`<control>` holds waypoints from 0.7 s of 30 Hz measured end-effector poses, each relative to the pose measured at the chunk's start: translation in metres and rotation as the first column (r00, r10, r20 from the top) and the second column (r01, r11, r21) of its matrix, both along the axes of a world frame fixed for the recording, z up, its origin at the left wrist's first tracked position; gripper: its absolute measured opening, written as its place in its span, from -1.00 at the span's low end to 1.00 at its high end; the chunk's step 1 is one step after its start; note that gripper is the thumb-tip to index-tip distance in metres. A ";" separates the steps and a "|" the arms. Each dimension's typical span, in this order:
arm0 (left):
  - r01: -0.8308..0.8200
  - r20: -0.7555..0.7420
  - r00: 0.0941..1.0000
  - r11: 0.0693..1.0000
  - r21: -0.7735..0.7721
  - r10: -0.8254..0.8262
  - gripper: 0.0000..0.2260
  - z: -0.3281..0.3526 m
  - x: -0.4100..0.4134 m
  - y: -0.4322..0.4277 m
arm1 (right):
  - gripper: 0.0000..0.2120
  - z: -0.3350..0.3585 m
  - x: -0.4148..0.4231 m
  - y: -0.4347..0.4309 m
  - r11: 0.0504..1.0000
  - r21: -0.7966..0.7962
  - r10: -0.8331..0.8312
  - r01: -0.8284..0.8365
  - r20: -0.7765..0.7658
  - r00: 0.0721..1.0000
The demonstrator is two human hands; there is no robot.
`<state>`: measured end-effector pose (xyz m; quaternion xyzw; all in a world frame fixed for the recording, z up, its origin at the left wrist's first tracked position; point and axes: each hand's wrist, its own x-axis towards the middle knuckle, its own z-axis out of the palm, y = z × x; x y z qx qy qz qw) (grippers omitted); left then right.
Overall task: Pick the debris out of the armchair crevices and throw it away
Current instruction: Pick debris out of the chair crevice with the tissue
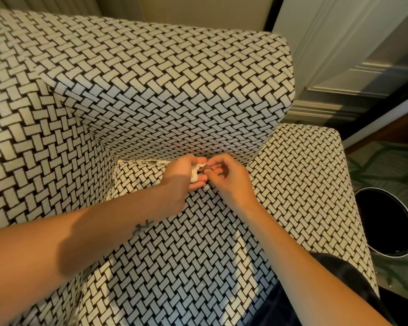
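The armchair (165, 90) is covered in a black-and-white woven pattern. Both of my hands meet at the back crevice of its seat. My left hand (183, 175) is cupped palm up and holds a crumpled white tissue scrap (197, 171). My right hand (226, 177) pinches a small dark round piece of debris (207, 169) over the left palm; what that piece is I cannot tell. A strip of pale lining (141, 162) shows along the crevice left of my hands.
A round black waste bin (386, 222) with a metal rim stands on the patterned green carpet to the right of the chair's arm (306, 175). A white panelled door (339, 55) is behind the chair. Dark fabric lies on the chair's lower right.
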<state>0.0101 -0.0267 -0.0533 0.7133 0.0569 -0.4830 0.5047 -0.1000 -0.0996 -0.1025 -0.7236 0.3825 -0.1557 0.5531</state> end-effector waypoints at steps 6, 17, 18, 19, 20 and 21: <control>0.012 -0.055 0.998 0.966 -0.256 -0.027 -0.72 0.041 -0.005 0.000 | -0.87 0.045 -0.012 0.001 0.978 0.071 -0.210 0.198 0.249 0.945; 0.041 -0.154 0.974 0.804 -0.593 -0.164 -0.66 0.105 0.000 -0.004 | -0.78 0.143 -0.014 -0.009 0.970 -0.072 -0.187 0.230 0.376 0.908; 0.039 -0.160 0.972 0.788 -0.614 -0.173 -0.65 0.110 0.001 -0.004 | -0.77 0.149 -0.012 -0.010 0.967 -0.110 -0.173 0.229 0.378 0.910; 0.037 -0.165 0.969 0.773 -0.633 -0.181 -0.64 0.113 0.001 -0.004 | -0.75 0.154 -0.011 -0.011 0.958 -0.169 -0.160 0.233 0.361 0.919; 0.035 -0.167 0.968 0.761 -0.648 -0.187 -0.61 0.116 0.001 -0.004 | -0.73 0.157 -0.008 -0.013 0.939 -0.249 -0.148 0.237 0.329 0.932; 0.031 -0.170 0.967 0.751 -0.659 -0.189 -0.58 0.118 0.001 -0.004 | -0.71 0.160 -0.006 -0.015 0.913 -0.335 -0.137 0.234 0.288 0.948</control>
